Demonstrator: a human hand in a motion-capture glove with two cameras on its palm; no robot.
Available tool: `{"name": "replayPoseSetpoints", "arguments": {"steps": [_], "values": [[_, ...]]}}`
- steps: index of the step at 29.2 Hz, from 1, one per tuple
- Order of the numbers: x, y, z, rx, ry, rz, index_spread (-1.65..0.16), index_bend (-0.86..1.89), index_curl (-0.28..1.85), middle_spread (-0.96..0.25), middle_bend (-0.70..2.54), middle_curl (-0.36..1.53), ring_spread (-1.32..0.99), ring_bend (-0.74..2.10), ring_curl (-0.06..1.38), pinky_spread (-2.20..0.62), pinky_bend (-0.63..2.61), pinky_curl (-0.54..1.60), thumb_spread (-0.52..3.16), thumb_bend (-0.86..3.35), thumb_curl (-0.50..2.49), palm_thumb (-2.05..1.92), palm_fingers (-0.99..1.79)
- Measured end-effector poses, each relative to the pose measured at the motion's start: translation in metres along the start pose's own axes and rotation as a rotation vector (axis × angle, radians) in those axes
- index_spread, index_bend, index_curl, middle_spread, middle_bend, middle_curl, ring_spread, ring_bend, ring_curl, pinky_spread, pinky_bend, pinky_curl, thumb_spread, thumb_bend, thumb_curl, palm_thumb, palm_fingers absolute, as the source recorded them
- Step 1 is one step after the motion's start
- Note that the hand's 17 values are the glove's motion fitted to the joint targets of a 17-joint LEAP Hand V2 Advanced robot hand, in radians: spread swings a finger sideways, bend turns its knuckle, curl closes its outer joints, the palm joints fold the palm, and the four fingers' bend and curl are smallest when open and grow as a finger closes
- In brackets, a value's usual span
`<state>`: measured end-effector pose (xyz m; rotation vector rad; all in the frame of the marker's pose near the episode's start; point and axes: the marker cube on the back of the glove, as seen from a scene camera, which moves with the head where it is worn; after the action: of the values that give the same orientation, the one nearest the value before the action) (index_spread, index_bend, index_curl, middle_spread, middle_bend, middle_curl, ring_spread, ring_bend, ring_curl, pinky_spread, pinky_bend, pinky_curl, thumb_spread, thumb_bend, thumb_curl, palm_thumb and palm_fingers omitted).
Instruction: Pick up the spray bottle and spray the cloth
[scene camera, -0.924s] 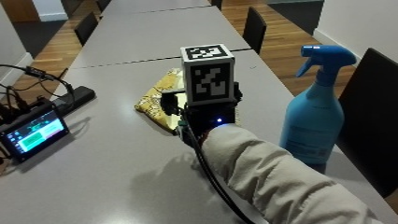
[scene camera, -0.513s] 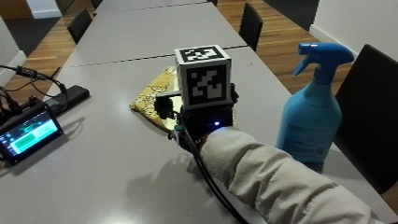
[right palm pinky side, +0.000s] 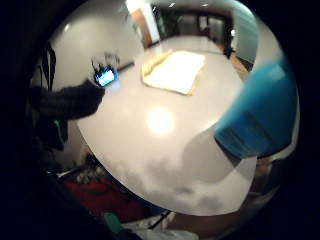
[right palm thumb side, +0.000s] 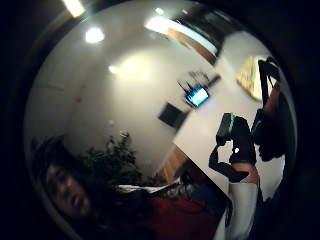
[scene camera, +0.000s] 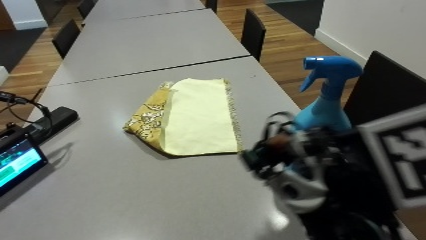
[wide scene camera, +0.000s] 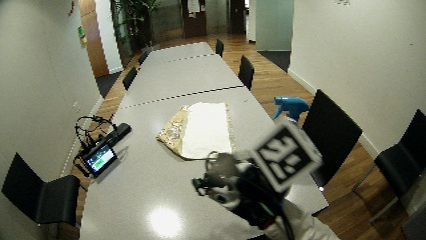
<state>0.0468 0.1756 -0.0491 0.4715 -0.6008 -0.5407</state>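
A blue spray bottle (scene camera: 326, 95) stands upright near the table's right edge. The yellow cloth (scene camera: 193, 117), folded with a patterned side showing on the left, lies flat mid-table. My gloved right hand (scene camera: 313, 170) hovers low in front of the bottle, close to it and holding nothing. The little finger side palm view shows the bottle (right palm pinky side: 260, 115) large beside the palm, the cloth (right palm pinky side: 175, 70) farther off, and one finger (right palm pinky side: 70, 100) stretched out. In the wide outside view the hand (wide scene camera: 233, 192) is nearer than the bottle (wide scene camera: 289, 107) and the cloth (wide scene camera: 200, 127).
A small device with a lit screen (scene camera: 16, 162) and cables sits at the table's left edge. A black chair (scene camera: 383, 85) stands right behind the bottle, more chairs (scene camera: 253, 30) farther along. The grey table (scene camera: 133, 200) joins a second one beyond the cloth.
My hand has moved right, from in front of the cloth to beside the spray bottle. The cloth now shows whole. The outside camera has shifted too.
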Motion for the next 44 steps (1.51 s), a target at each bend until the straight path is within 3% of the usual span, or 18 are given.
{"name": "replayPoseSetpoints", "arguments": {"steps": [3,6,8,11,13,16,18,20,27,32,36,44], "values": [[0.054,0.032,-0.038,0.277,0.145,0.051,-0.2,0.39,0.41,-0.05,0.74,0.41,-0.11,0.71,0.41,-0.2,0.67,0.4,0.75,0.27,0.42,0.83,1.14],[0.101,0.053,-0.064,0.597,-0.033,0.277,-0.23,0.37,0.42,-0.08,0.64,0.4,-0.13,0.62,0.4,-0.22,0.59,0.4,0.69,0.24,0.44,0.87,0.94],[0.126,0.05,-0.069,0.687,-0.187,0.405,-0.25,0.35,0.43,-0.08,0.62,0.4,-0.13,0.58,0.4,-0.2,0.5,0.38,0.71,0.2,0.44,0.85,0.81],[0.15,0.033,-0.063,0.587,-0.286,0.496,-0.25,0.48,0.49,-0.07,0.63,0.42,-0.12,0.45,0.4,-0.09,0.22,0.34,0.77,0.16,0.44,0.82,0.49],[0.158,0.022,-0.055,0.493,-0.303,0.484,-0.25,0.44,0.47,-0.06,0.64,0.42,-0.11,0.44,0.4,-0.03,0.15,0.32,0.79,0.13,0.45,0.81,0.44],[0.168,0.018,-0.046,0.428,-0.29,0.434,-0.25,0.27,0.4,-0.05,0.64,0.41,-0.1,0.48,0.36,0.0,0.22,0.28,0.81,0.11,0.46,0.83,0.71],[0.168,0.021,-0.043,0.441,-0.28,0.432,-0.24,0.25,0.38,-0.05,0.57,0.39,-0.1,0.5,0.33,-0.07,0.31,0.28,0.76,0.12,0.48,0.89,0.98],[0.165,0.024,-0.043,0.481,-0.265,0.447,-0.24,0.24,0.37,-0.05,0.49,0.38,-0.11,0.47,0.32,-0.1,0.38,0.29,0.71,0.12,0.5,0.93,1.09],[0.162,0.028,-0.05,0.58,-0.207,0.454,-0.24,0.3,0.45,-0.04,0.46,0.41,-0.11,0.43,0.38,-0.14,0.4,0.37,0.59,0.06,0.55,0.98,1.16],[0.171,0.021,-0.054,0.545,-0.179,0.434,-0.23,0.31,0.47,-0.04,0.46,0.42,-0.1,0.42,0.4,-0.14,0.38,0.39,0.54,0.03,0.58,1.0,1.18],[0.178,0.006,-0.057,0.421,0.019,0.427,-0.22,0.31,0.49,-0.03,0.46,0.43,-0.1,0.41,0.41,-0.14,0.36,0.4,0.52,0.01,0.6,1.02,1.19],[0.191,-0.077,-0.053,0.005,0.767,0.306,-0.22,0.32,0.51,-0.03,0.45,0.45,-0.09,0.39,0.43,-0.14,0.35,0.42,0.49,-0.02,0.64,1.04,1.2]]}}
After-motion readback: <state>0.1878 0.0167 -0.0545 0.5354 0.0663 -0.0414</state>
